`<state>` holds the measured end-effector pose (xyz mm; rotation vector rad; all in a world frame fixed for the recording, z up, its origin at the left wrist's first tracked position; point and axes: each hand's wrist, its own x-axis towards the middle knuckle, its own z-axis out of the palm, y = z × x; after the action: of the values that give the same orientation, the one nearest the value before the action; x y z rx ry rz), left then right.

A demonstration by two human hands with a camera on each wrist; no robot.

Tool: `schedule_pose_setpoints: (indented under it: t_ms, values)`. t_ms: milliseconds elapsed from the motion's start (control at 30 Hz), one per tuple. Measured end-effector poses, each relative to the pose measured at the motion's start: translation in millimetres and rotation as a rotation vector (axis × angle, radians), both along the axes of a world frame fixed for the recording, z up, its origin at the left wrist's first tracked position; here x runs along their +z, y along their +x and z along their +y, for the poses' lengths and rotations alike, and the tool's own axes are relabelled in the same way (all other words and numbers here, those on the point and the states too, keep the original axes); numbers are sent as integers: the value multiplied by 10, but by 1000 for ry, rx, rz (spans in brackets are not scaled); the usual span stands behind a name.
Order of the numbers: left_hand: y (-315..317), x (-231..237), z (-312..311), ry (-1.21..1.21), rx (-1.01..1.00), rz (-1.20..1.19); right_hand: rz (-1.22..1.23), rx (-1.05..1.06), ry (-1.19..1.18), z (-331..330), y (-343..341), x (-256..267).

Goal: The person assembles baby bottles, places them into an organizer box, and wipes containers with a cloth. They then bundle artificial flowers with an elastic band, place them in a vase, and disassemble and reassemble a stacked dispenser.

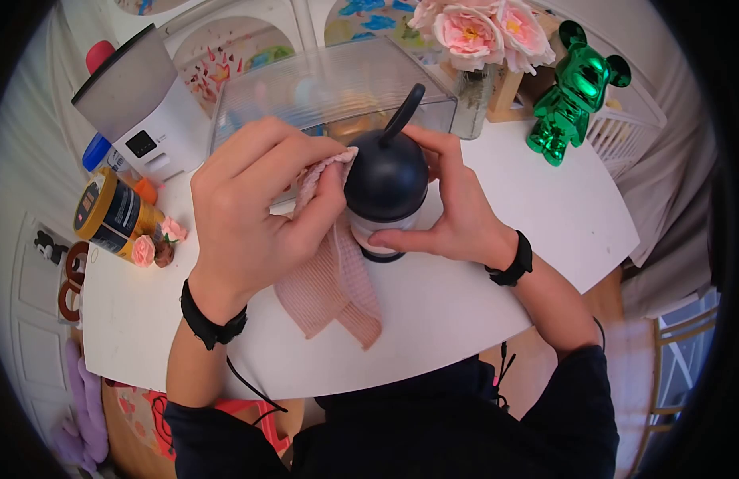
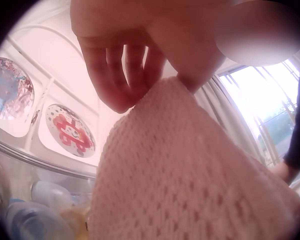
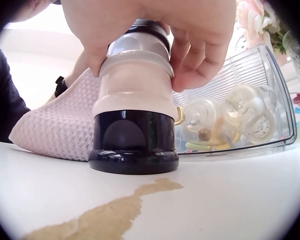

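White table [image 1: 561, 207]: left hand [image 1: 261, 203] pinches cloth [image 1: 329, 291], right hand [image 1: 463, 215] grips bottle [image 1: 385, 184]; jar's label [image 1: 118, 217] is illegible.

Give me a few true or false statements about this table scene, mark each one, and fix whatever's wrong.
1. The left hand pinches the cloth. True.
2. The container's lid is off. False: the black lid is on the container.
3. The right hand grips the container. True.
4. A red toy bear stands beyond the hands. False: the bear is green.
5. The clear box has things inside it. True.
6. The cloth lies inside the box. False: it is outside, in the left hand.
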<state>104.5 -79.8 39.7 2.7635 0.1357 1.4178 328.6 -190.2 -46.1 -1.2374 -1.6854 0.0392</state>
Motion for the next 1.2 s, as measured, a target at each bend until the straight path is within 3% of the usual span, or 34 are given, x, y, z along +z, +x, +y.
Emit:
schedule_pose_setpoints:
  t_ms: [100, 267, 467, 567, 1200]
  values:
    - [53, -40, -40, -77, -4, -43, -1, 8, 15, 3, 4, -21]
    - [113, -100, -90, 56, -175, 14, -11, 2, -12, -6, 11, -13]
    - [18, -65, -13, 98, -31, 20, 5, 4, 10, 1, -8, -20]
    - [52, -61, -45, 69, -125, 45, -6, 7, 24, 1, -5, -14]
    - [47, -77, -13, 51, -161, 105, -7, 12, -9, -26, -17, 22]
